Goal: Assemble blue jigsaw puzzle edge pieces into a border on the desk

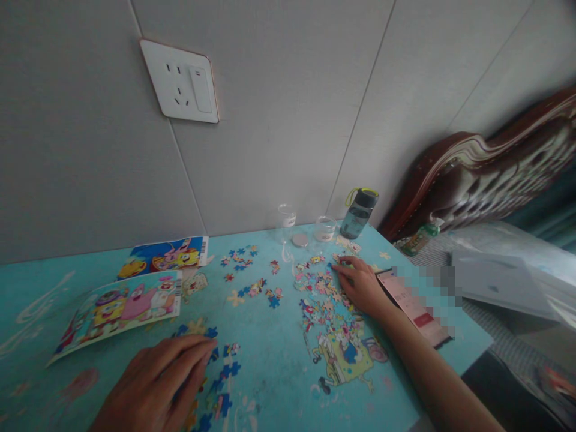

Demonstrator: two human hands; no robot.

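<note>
1. The right hand [360, 287] lies flat, palm down, on the loose heap of puzzle pieces [321, 288], its fingertips [338, 264] spread narrowly and pressing at the heap's far edge. It grips nothing that can be seen; whether one piece is pinned under a fingertip cannot be told.
2. The left hand [157, 384] rests flat near the table's front edge, fingers together and pointing right, tips touching a small group of blue pieces [222, 375]. It too holds nothing (it looks like a bracing hand).
3. To sort well here, I judge that a light fingertip slide is better than a flat palm: drag one piece clear of the heap before lifting it, so its neighbours do not ride along.
4. The right forearm stretches diagonally from the lower right, wrist low and nearly straight; the left wrist is bent slightly inward.
5. Just below the heap sits an assembled patch of the puzzle [344, 357]; further small clusters of pieces [252, 288] lie scattered between the hands.
6. Two printed reference pictures [135, 303] lie at the left of the turquoise table [279, 354].
7. At the far edge stand two clear glass jars [286, 219], a loose lid [299, 240] and a dark water bottle [359, 213]; a phone [411, 306] lies right of the right hand.
</note>
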